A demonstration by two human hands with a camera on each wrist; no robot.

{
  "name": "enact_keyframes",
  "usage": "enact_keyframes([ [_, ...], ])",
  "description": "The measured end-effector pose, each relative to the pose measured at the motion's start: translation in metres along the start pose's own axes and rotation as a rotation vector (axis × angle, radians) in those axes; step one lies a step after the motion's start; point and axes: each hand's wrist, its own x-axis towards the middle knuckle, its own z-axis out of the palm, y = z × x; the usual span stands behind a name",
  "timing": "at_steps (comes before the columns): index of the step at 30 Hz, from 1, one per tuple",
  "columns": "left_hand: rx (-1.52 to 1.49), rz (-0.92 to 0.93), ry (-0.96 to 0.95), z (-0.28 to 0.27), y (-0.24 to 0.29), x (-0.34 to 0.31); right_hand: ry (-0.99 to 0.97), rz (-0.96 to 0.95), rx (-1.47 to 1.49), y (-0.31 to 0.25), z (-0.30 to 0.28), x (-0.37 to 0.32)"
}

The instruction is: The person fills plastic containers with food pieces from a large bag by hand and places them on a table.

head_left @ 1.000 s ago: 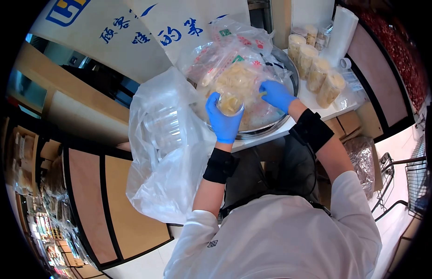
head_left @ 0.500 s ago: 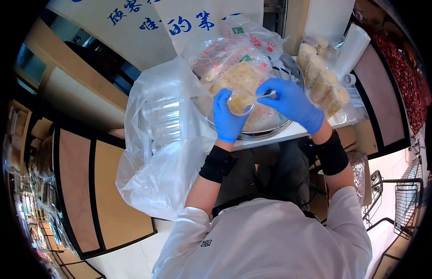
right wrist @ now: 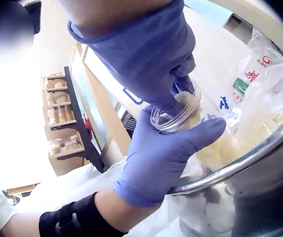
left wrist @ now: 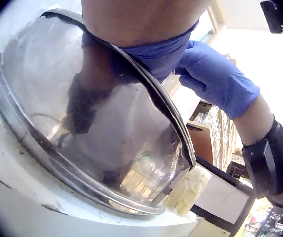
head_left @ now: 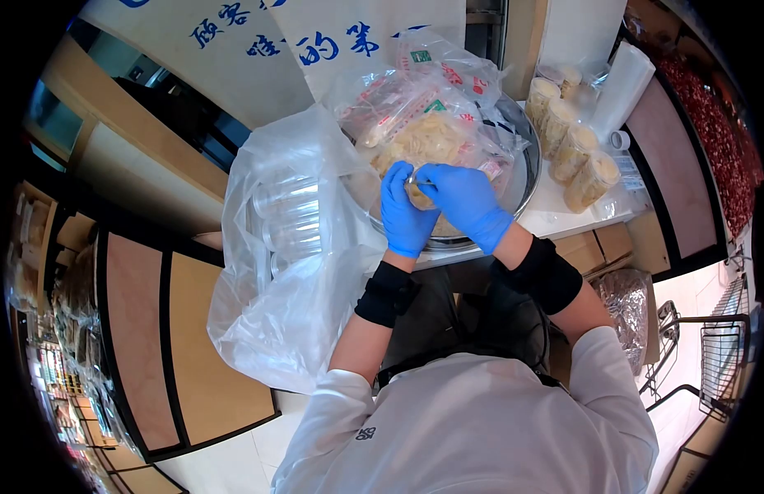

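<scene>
My blue-gloved left hand [head_left: 408, 216] grips a clear plastic jar [right wrist: 167, 122] with a threaded mouth, held upright-tilted over a large steel basin [head_left: 533, 165]. Pale yellow dried slices show inside the jar. The right hand [head_left: 468, 206], gloved in blue too, has its fingertips in the jar's mouth, pinching a pale slice [right wrist: 185, 98]; the fingers partly hide it. Beyond both hands, a heap of similar slices [head_left: 423, 140] lies in an opened plastic bag in the basin. In the left wrist view the basin's shiny outer wall [left wrist: 116, 133] covers much of the picture.
Several filled jars [head_left: 592, 181] line the table to the right, with a white plastic roll [head_left: 625, 90] behind them. A translucent bag of clear jars [head_left: 291, 222] hangs at the left of the basin. Printed plastic bags [head_left: 448, 70] lie at its far side.
The right hand went from the bagged slices to the jar with a pale piece, and its fingertips have now moved into the mouth. My left hand keeps its grip on the jar.
</scene>
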Motion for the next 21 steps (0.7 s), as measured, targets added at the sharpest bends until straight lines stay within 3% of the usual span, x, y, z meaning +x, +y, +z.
enact_keyframes([
  [6, -0.021, 0.022, -0.009, -0.002, 0.000, 0.000, -0.100, -0.034, 0.022, 0.004, 0.003, 0.001],
  [8, -0.035, 0.011, -0.029, -0.003, 0.001, 0.001, -0.079, 0.074, 0.188, 0.005, -0.009, -0.002],
  [12, -0.004, -0.014, -0.008, -0.001, -0.001, -0.001, -0.120, 0.116, 0.375, 0.007, -0.035, -0.001],
  [14, 0.002, 0.004, -0.008, 0.001, -0.002, -0.002, -0.300, 0.091, 0.459, 0.008, -0.044, 0.000],
  [21, 0.015, 0.035, -0.014, -0.001, 0.001, -0.001, -0.272, 0.004, 0.161, -0.003, -0.028, 0.004],
])
